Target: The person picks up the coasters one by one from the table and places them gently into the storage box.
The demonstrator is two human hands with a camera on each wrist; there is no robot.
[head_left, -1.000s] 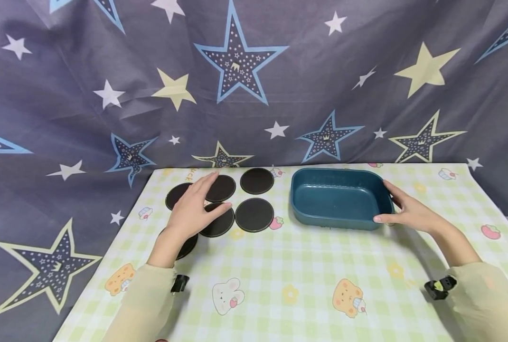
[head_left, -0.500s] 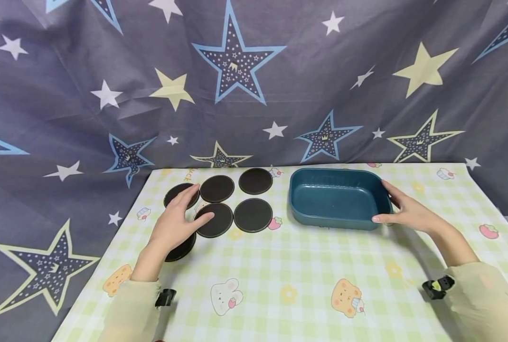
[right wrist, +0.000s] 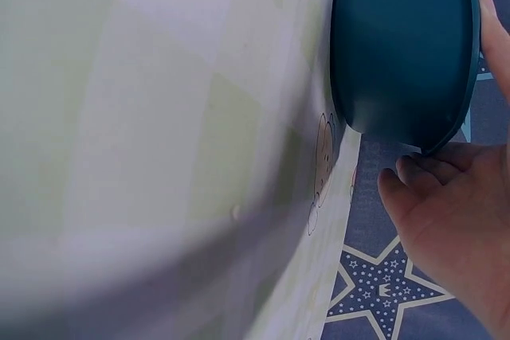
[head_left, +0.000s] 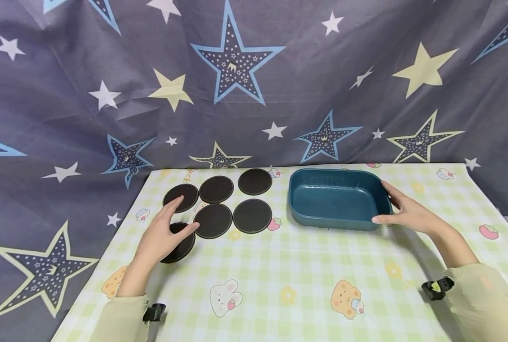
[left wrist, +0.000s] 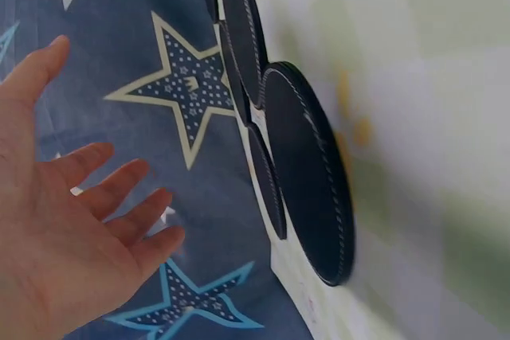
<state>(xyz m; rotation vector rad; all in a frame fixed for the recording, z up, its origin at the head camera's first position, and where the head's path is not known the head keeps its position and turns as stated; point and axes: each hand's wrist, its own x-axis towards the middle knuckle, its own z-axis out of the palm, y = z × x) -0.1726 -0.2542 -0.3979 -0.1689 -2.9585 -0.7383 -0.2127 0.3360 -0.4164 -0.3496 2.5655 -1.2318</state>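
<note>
Several round black coasters with stitched edges lie flat in a cluster on the left of the tabletop. My left hand hovers over the cluster's left side, partly covering the front-left coaster. Its fingers are spread and hold nothing; the left wrist view shows the bare palm. To the right stands a deep teal rectangular dish with nothing inside. My right hand grips the dish's right end, thumb at the front rim and fingers round the far corner. In the right wrist view the fingertips meet its edge.
A green-and-white checked cloth with cartoon prints covers the table. Behind it hangs a dark grey curtain patterned with stars, close against the back edge. A black strap device sits at my left wrist.
My left hand has drawn back toward the left and front, uncovering the coasters at the back left. My right hand and the dish have stayed in place.
</note>
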